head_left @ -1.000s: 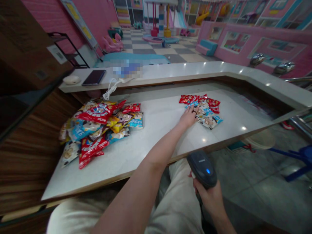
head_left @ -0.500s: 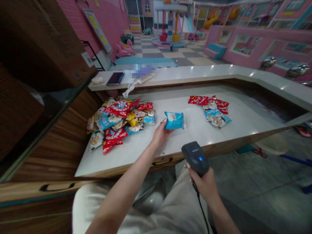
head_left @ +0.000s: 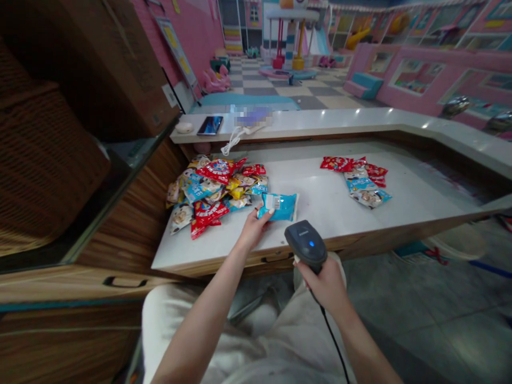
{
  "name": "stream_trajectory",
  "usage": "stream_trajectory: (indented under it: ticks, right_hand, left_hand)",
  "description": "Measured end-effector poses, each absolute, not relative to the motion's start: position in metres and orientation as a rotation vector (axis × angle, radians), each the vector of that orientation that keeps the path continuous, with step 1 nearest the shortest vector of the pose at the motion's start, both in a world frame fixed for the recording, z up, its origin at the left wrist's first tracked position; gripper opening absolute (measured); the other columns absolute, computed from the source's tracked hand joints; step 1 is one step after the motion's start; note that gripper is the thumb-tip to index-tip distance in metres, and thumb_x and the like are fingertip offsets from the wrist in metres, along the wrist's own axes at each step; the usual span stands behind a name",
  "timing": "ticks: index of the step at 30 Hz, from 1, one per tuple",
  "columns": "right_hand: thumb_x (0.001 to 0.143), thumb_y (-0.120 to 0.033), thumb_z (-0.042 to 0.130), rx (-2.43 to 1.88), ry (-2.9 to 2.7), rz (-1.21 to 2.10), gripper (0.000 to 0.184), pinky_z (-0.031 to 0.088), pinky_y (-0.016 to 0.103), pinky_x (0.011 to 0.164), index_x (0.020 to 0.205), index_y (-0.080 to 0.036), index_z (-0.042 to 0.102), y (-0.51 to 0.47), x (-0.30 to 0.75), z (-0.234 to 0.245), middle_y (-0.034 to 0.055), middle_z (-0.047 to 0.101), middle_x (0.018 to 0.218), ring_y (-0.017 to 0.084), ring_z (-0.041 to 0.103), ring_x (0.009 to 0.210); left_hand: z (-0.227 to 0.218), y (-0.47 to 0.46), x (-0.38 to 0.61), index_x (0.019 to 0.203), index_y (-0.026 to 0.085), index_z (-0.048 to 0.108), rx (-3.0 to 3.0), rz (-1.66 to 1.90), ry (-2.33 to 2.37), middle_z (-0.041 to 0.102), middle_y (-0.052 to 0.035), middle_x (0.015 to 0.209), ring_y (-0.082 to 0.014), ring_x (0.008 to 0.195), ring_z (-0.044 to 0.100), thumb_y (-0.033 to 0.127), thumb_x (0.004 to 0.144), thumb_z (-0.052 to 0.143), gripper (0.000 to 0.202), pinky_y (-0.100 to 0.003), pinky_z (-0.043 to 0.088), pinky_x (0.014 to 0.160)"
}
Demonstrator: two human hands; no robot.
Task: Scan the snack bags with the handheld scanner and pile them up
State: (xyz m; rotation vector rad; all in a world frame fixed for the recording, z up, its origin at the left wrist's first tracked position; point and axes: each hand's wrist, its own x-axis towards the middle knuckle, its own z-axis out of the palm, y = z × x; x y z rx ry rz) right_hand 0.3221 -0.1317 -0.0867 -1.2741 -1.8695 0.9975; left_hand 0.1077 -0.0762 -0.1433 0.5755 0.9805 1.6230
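Between the thumb and fingers of my left hand (head_left: 255,226) is a blue snack bag (head_left: 285,207), its white barcode label facing up, held over the white desk (head_left: 308,181). My right hand (head_left: 326,282) is wrapped round the handle of a dark barcode scanner (head_left: 306,242) with a lit blue light and a black cable. The scanner's head points toward the blue bag, a short way from it. To the left lies a heap of snack bags (head_left: 208,184) in red, blue, yellow and white. A smaller group of red and blue bags (head_left: 360,180) lies to the right.
A phone (head_left: 210,125), a white rounded case (head_left: 184,128) and a white cable (head_left: 236,140) rest on the raised ledge. At left stand a wicker basket (head_left: 44,165) and a cardboard box (head_left: 132,64). A bucket (head_left: 456,241) is on the floor at right.
My left hand has brought the blue bag slightly nearer, its label tilted more upward. The scanner has come closer to the bag. The camera view has shifted left.
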Motion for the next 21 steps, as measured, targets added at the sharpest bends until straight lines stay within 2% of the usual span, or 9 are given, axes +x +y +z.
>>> stream_trajectory:
  ticks: [8, 12, 17, 21]
  right_hand:
    - [0.081, -0.035, 0.063, -1.284, -1.893, 0.986, 0.027, 0.047, 0.025, 0.051, 0.057, -0.022, 0.064, -0.133, 0.321, -0.084, 0.0030, 0.062, 0.043, 0.025, 0.071, 0.059]
    - [0.082, -0.035, 0.063, -1.285, -1.906, 0.957, 0.031, 0.047, 0.026, 0.052, 0.054, -0.023, 0.060, -0.135, 0.322, -0.082, 0.0034, 0.061, 0.042, 0.026, 0.070, 0.059]
    - [0.081, -0.035, 0.063, -1.276, -1.881, 0.959, 0.028, 0.048, 0.027, 0.052, 0.055, -0.023, 0.061, -0.134, 0.323, -0.082, 0.0032, 0.060, 0.042, 0.025, 0.069, 0.056]
    - [0.080, -0.036, 0.064, -1.270, -1.861, 0.961, 0.026, 0.048, 0.027, 0.051, 0.060, -0.020, 0.065, -0.136, 0.329, -0.091, 0.0026, 0.061, 0.044, 0.024, 0.067, 0.052]
  left_hand:
    - [-0.148, -0.074, 0.105, 0.112, 0.019, 0.067, 0.636, 1.579, 0.928, 0.074, -0.0047, 0.111, -0.0166, 0.097, 0.069, 0.031, 0.072, 0.084, 0.044, -0.034, 0.050, 0.096]
    - [-0.152, -0.073, 0.104, 0.110, 0.018, 0.068, 0.668, 1.561, 0.971, 0.073, -0.0064, 0.112, -0.0194, 0.097, 0.068, 0.034, 0.073, 0.083, 0.043, -0.036, 0.052, 0.092]
    - [-0.149, -0.074, 0.105, 0.114, 0.020, 0.069, 0.678, 1.562, 0.940, 0.074, -0.0046, 0.112, -0.0169, 0.096, 0.069, 0.033, 0.070, 0.085, 0.048, -0.033, 0.048, 0.097]
    - [-0.151, -0.075, 0.104, 0.114, 0.020, 0.069, 0.690, 1.561, 0.970, 0.074, -0.0047, 0.111, -0.0160, 0.094, 0.068, 0.035, 0.071, 0.084, 0.048, -0.031, 0.049, 0.095]
